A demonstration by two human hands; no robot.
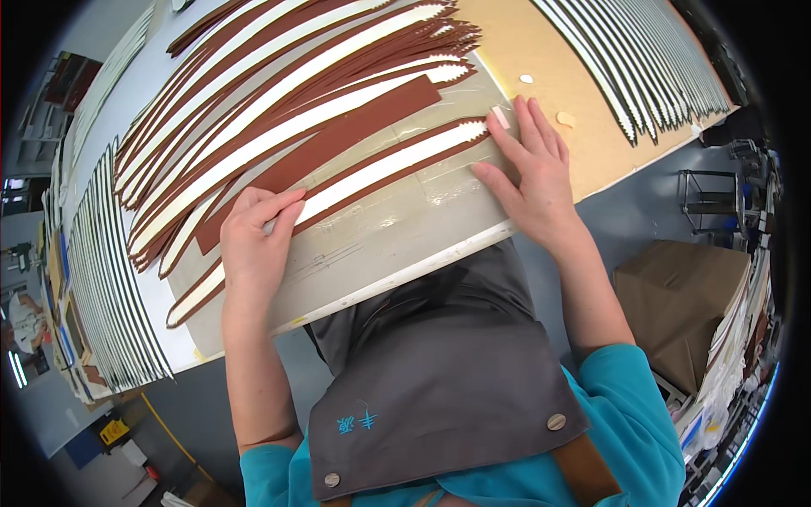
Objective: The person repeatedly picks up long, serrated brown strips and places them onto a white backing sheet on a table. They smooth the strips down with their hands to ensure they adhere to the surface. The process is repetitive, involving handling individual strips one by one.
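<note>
Bare mat between hands; strip pile blocks beyond.

A: What sort of place is this?
B: A leather-goods workshop: long brown-and-cream leather strips fanned over a pale work surface, black-and-white strip stacks, a grey work apron, metal storage racks behind.

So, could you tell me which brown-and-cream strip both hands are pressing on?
The lone long brown-and-cream strip nearest the table edge, lying apart from the fanned pile.
</note>
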